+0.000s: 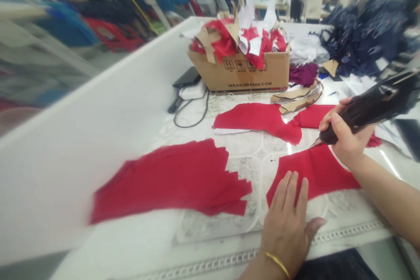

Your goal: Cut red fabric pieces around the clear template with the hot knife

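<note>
My left hand (pixel 287 223) lies flat with its fingers stretched out over the near left part of a red fabric piece (pixel 323 166). In my right hand (pixel 349 138) is a dark tool with a pointed metal tip (pixel 377 100). Its body slants up to the right, and the tip touches or hovers just over the piece's far edge; I cannot tell which. To the left lies a fanned stack of red fabric pieces (pixel 177 179) with stepped right edges. Another red piece (pixel 252 118), with white showing along its near edge, lies beyond.
A cardboard box (pixel 243 74) full of red, white and brown scraps stands at the back, a black cable (pixel 192 124) beside it. Dark blue fabric (pixel 370 39) is heaped at back right. A white raised wall (pixel 98 109) bounds the table's left; a ruler strip (pixel 210 267) runs in front.
</note>
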`<state>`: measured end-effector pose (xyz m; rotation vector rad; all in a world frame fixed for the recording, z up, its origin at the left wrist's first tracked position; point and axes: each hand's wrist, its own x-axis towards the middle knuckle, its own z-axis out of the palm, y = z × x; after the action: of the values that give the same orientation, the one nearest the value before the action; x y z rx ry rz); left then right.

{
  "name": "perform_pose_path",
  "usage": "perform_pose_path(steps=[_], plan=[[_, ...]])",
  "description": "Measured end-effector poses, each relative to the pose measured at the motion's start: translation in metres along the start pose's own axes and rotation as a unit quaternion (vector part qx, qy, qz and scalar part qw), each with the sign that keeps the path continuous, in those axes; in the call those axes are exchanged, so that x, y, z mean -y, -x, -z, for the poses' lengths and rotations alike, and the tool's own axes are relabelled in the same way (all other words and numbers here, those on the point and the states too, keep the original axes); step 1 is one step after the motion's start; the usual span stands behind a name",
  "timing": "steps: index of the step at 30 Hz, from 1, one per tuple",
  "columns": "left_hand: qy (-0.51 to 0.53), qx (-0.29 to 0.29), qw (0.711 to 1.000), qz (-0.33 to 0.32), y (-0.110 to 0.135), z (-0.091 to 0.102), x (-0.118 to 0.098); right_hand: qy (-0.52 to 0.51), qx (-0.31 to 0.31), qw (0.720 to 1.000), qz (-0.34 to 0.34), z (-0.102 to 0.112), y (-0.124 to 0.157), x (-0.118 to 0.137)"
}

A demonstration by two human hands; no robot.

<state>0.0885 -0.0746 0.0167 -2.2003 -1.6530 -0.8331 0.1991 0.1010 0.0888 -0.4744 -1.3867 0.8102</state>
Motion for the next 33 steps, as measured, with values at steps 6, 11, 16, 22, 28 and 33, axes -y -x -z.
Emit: perform_pose_path(steps=[6, 11, 16, 22, 28, 33], plan=[[-0.008, -0.019, 1.000, -0.001, -0.003, 0.001, -0.001, 0.032, -0.032, 0.999, -0.015, 0.010, -0.001, -0.006], [-0.006, -0.024, 1.000, -0.003, -0.004, 0.002, -0.001, 0.034, -0.044, 0.998, -0.011, 0.009, -0.001, -0.006], [-0.004, -0.026, 1.000, 0.001, -0.004, 0.005, 0.001, 0.018, -0.065, 0.998, 0.008, 0.015, -0.009, -0.002], [0.006, -0.026, 1.000, 0.010, -0.005, 0.007, 0.001, 0.036, -0.081, 0.996, -0.007, 0.017, -0.008, -0.005], [0.027, -0.015, 0.999, 0.015, 0.000, 0.020, 0.009, 0.017, -0.074, 0.997, 0.007, 0.019, -0.009, 0.001], [0.055, -0.023, 0.998, 0.031, 0.013, 0.035, 0.021, -0.025, -0.002, 0.999, -0.028, 0.013, 0.010, 0.031]])
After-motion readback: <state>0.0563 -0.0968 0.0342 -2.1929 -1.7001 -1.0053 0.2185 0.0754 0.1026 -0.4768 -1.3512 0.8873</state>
